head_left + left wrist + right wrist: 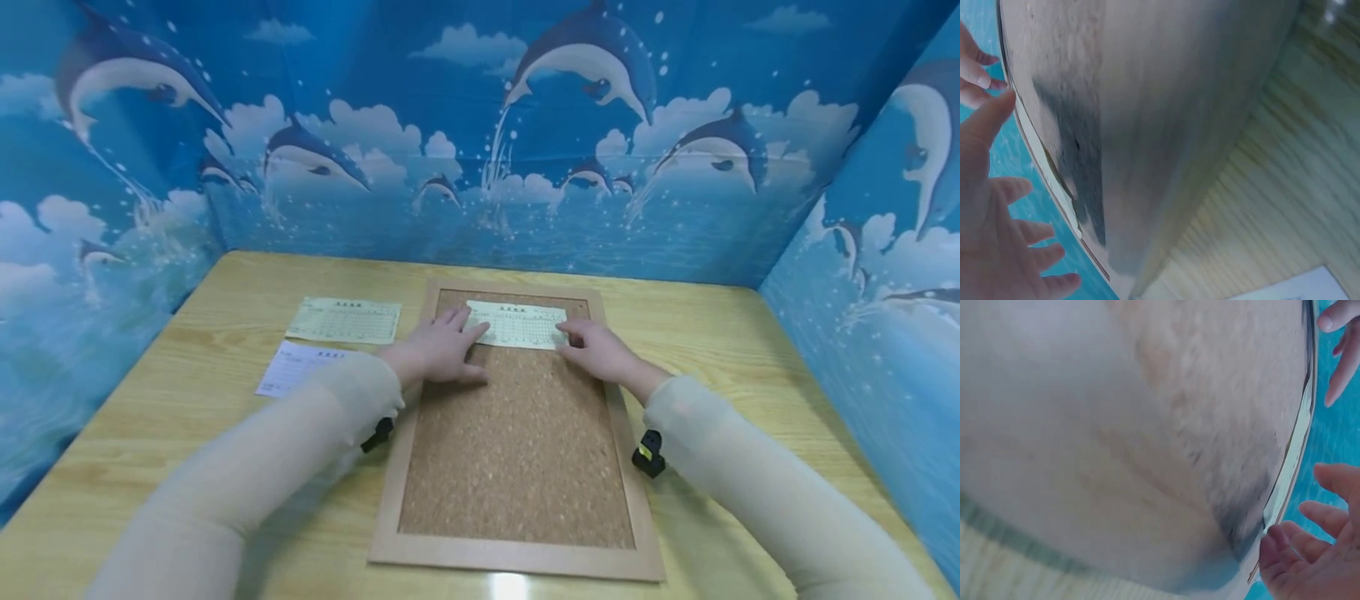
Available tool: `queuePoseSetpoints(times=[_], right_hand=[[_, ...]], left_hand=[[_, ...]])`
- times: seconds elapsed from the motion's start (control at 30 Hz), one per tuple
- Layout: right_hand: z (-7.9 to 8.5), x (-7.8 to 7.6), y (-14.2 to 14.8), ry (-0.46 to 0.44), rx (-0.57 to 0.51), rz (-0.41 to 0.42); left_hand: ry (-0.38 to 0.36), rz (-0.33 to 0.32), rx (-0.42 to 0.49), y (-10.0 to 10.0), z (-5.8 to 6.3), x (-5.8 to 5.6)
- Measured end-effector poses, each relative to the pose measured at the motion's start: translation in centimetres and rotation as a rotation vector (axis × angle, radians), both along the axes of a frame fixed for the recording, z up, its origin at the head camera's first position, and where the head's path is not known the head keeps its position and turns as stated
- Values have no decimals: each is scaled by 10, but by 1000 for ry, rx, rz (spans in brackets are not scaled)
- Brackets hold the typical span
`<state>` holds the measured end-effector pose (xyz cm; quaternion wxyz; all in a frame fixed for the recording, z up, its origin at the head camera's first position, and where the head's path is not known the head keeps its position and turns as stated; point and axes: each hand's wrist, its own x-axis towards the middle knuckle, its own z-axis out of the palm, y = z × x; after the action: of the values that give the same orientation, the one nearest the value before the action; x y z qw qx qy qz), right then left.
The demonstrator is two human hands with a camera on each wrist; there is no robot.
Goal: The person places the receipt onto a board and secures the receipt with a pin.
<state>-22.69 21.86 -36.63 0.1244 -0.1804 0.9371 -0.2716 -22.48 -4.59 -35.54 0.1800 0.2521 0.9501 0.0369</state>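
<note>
A pale green printed slip of paper lies near the top of a framed corkboard. My left hand is over the board's upper left edge, fingers spread and straight, by the slip's left end. At the slip's right end my right hand touches the paper with slightly bent fingertips, its thumb apart from them. In the left wrist view the left hand shows its spread fingers. The slip appears edge-on beside the right hand in the right wrist view.
Left of the board, another green slip lies on the wooden table. A white printed slip sits just below it, partly covered by the left sleeve. Dolphin-printed curtains border the table's back and sides.
</note>
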Motion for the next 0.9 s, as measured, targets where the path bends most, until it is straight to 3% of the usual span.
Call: queuePoseSetpoints(times=[0.4, 0.6, 0.9], right_hand=[[0, 11, -12, -30, 250, 191], [-1, 13, -12, -15, 300, 220], [-5, 12, -10, -50, 351, 197]], left_hand=[[-45, -22, -123, 8, -4, 5], [-80, -20, -133, 8, -8, 3], [-108, -21, -142, 9, -12, 3]])
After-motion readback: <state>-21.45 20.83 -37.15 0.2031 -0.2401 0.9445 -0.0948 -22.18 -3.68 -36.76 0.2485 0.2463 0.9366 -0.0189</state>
